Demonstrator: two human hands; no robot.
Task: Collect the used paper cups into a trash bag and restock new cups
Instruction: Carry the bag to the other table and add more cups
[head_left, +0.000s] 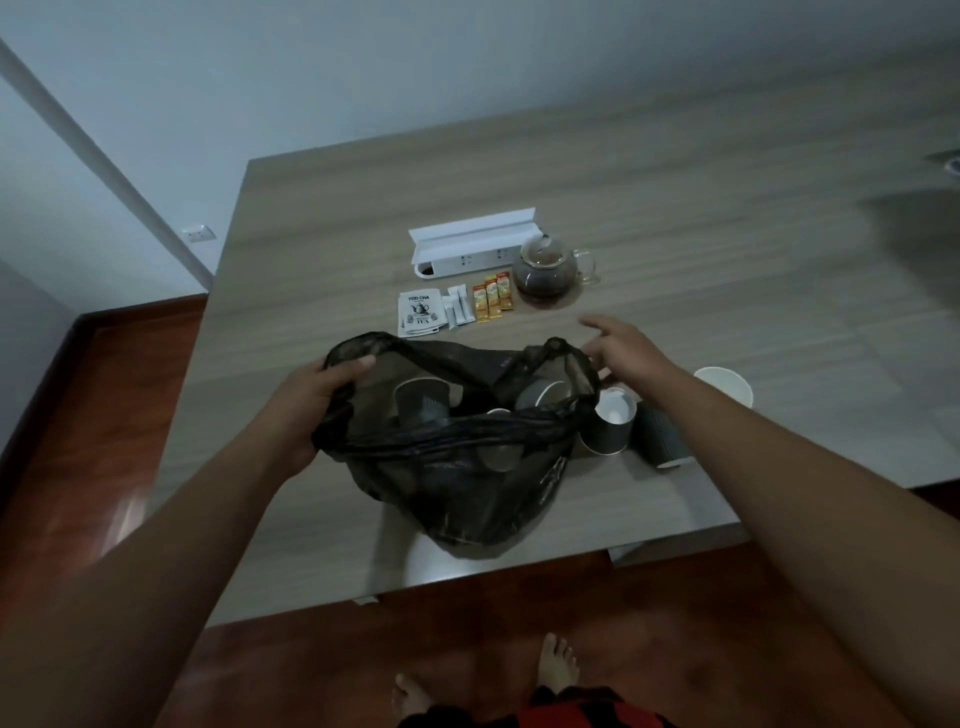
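Sheer black trash bag (457, 467) w/ cups inside, left hand (317, 395) gripping rim, right hand (623, 353) open, empty

One black bag (457, 467) lies on the table (727, 234), with at least three cups (422, 404) showing through it; more may be hidden. Three cups (609, 422) stand outside it. There are three orange sachets (491, 299), about two white sticks (461, 307), one tea packet (420, 313), one teapot (546, 273), one white box (472, 241). Two hands (332, 387) show.

The white tea sachet (420, 313) reads "YOD CHA"; other packet lettering is illegible.
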